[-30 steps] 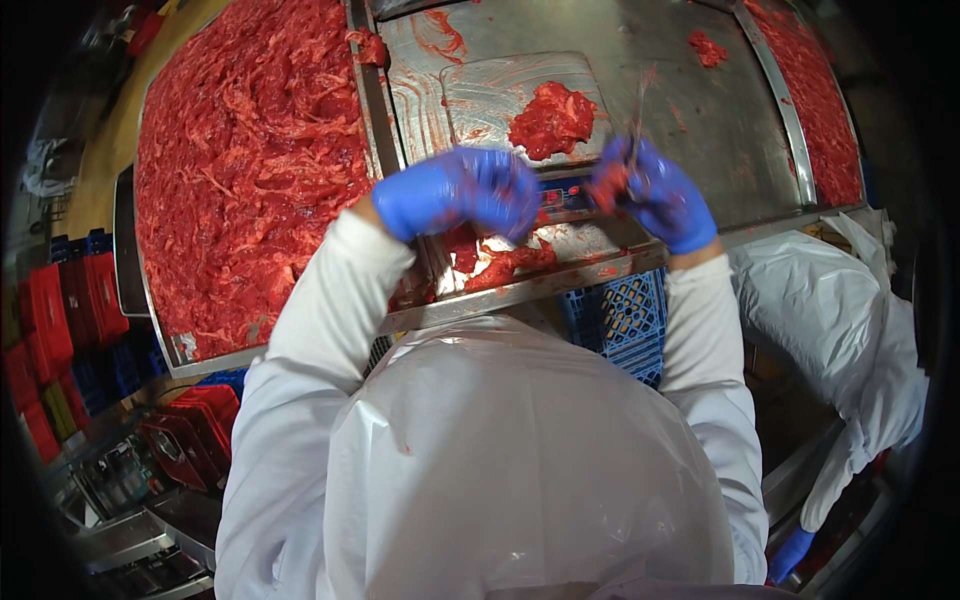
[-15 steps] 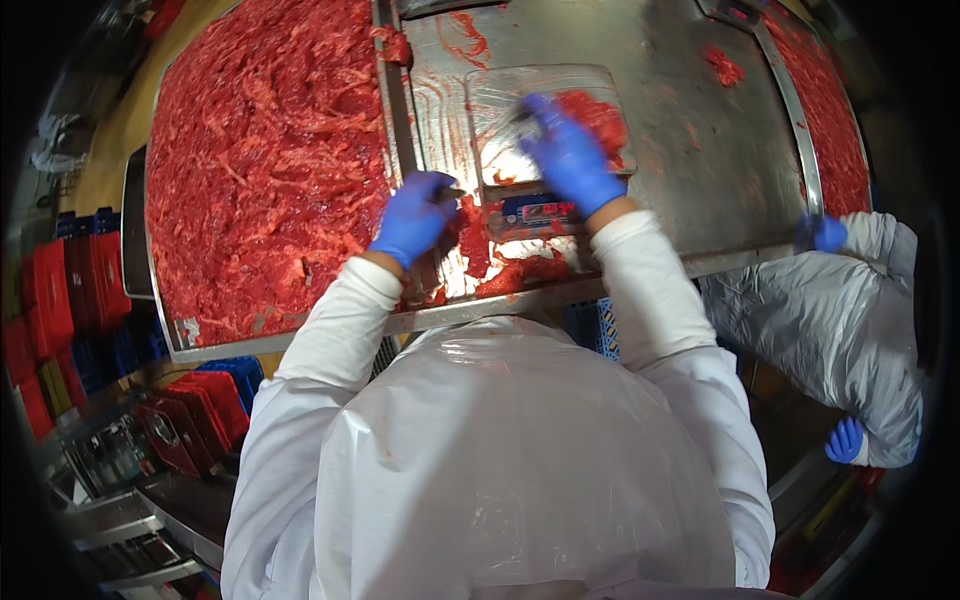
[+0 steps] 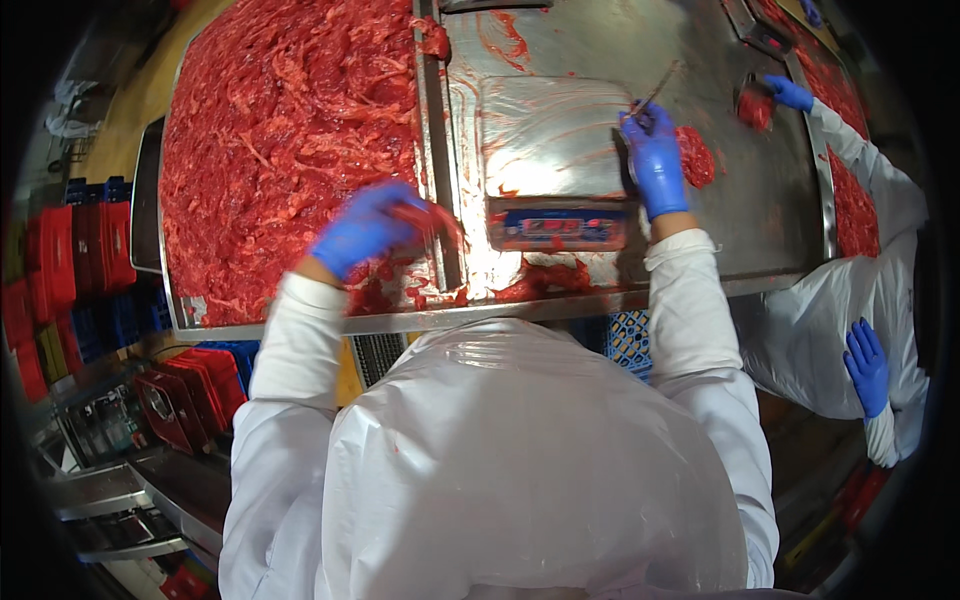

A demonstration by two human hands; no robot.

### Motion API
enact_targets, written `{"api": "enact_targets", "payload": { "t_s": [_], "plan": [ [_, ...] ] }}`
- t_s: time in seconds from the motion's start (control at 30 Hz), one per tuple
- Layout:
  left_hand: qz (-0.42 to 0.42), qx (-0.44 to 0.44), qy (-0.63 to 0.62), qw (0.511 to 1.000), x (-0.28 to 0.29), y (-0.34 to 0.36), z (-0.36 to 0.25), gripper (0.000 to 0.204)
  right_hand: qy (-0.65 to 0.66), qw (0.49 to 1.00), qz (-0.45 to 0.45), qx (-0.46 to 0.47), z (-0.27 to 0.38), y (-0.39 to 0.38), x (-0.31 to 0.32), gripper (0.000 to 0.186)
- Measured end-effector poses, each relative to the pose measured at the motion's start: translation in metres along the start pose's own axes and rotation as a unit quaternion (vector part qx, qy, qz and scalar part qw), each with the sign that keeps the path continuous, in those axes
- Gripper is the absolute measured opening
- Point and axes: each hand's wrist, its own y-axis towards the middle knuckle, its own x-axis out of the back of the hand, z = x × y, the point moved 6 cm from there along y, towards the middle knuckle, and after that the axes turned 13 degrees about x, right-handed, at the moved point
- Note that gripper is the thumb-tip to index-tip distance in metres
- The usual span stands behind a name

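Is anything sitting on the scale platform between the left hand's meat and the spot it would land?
Nothing visible. The left hand grips a blurred meat strip beside the scale platform, whose wet top is bare; the right hand rests at its right edge.

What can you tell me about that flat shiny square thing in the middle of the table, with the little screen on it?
It is a scale lying flat on the steel table. Its top is a square plate of bare, shiny metal, smeared with red streaks and with no meat on it. Along the near edge runs a dark panel with a blue display, spattered red. The right hand, in a blue glove, lies at its right edge. Scraps of raw meat lie just in front.
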Motion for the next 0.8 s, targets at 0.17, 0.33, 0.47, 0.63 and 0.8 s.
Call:
{"api": "enact_targets", "payload": {
  "t_s": [0.17,0.33,0.47,0.63,0.8],
  "plan": [
    [-0.345,-0.070,0.036,0.935,0.199,0.031,0.038,0.053,0.223,0.968,0.084,-0.081,0.034,-0.023,-0.039,0.054],
    [-0.308,-0.009,0.310,0.899,0.140,0.088,0.033,0.057,0.174,0.980,0.063,-0.072,-0.041,0.018,-0.010,0.045],
    [-0.292,-0.022,0.439,0.849,0.053,0.061,0.046,0.038,-0.153,0.984,0.088,-0.004,-0.112,-0.008,0.005,0.046],
    [-0.251,-0.020,0.411,0.876,-0.026,-0.010,0.085,0.030,-0.068,0.989,0.131,-0.017,-0.071,-0.078,-0.006,0.041],
    [-0.199,-0.162,0.326,0.910,-0.008,-0.033,0.042,0.015,0.047,0.979,0.160,-0.119,-0.048,-0.162,0.008,0.037]
  ]
}}
